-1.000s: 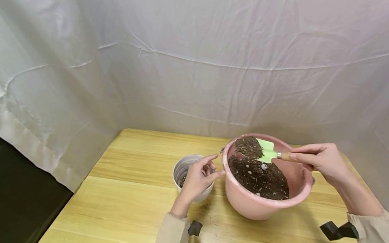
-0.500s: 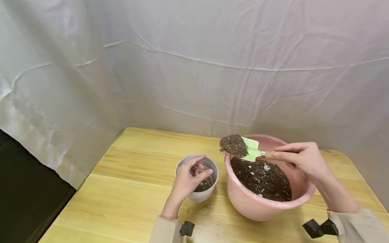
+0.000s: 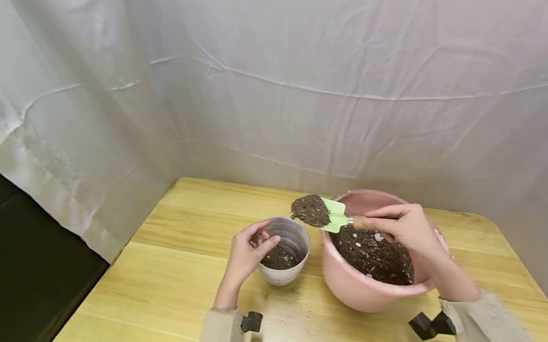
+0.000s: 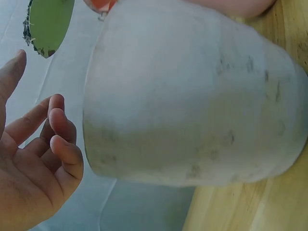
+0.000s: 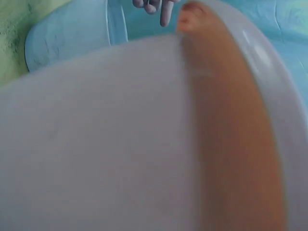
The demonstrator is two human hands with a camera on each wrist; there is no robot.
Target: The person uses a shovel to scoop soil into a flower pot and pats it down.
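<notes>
Right hand: the right hand [image 3: 403,227] pinches the trowel [image 3: 332,216] by its wooden handle, fingers curled round it, over the basin's 10 o'clock rim.
Trowel: green blade level, heaped with soil [image 3: 310,210]; the load hangs over the gap between basin and pot, at the pot's 1 o'clock.
Left hand: the left hand [image 3: 246,252] is open with loosely bent fingers, at the pot's 9 o'clock rim; in the left wrist view the fingers [image 4: 57,139] sit just beside the pot wall, and I cannot tell if they touch.
Pot: the white pot [image 3: 294,236] stands upright on the worktop [image 3: 180,269], a little soil inside.
Basin: the pink basin [image 3: 365,292] stands just beside the pot at its 3 o'clock, partly filled with soil.
Worktop: crumbs of soil lie at the pot's 5 o'clock.
Behind: a white sheet [image 3: 278,88] hangs as backdrop.
</notes>
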